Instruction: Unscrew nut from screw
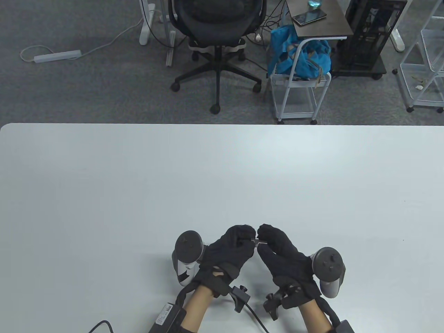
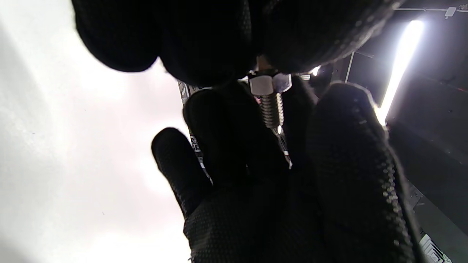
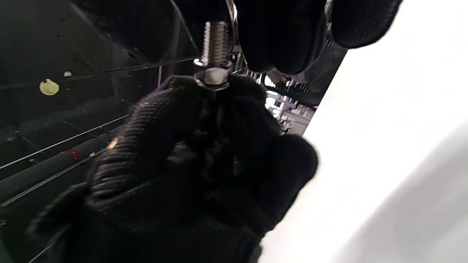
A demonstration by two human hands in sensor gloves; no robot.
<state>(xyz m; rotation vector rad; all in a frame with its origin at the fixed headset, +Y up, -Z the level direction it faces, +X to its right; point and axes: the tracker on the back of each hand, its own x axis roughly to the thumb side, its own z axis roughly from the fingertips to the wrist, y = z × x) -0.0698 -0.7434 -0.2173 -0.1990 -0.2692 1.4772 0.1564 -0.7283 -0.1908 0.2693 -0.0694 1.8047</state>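
Note:
A small steel screw [image 1: 258,241] is held between both hands just above the table [image 1: 222,180], near its front edge. My left hand [image 1: 242,239] pinches the screw's head end. The hex nut [image 2: 268,84] sits on the thread right against those fingertips, and also shows in the right wrist view [image 3: 214,78]. The bare threaded shaft [image 2: 272,109] sticks out towards my right hand [image 1: 265,237]. In the right wrist view the shaft [image 3: 216,38] runs up between the right fingers, which close around its tip. The screw's head is hidden.
A black office chair [image 1: 216,31], a white cart with a blue bag [image 1: 298,59] and a white wire rack [image 1: 425,69] stand on the floor beyond the table's far edge. A power strip [image 1: 57,56] lies on the carpet.

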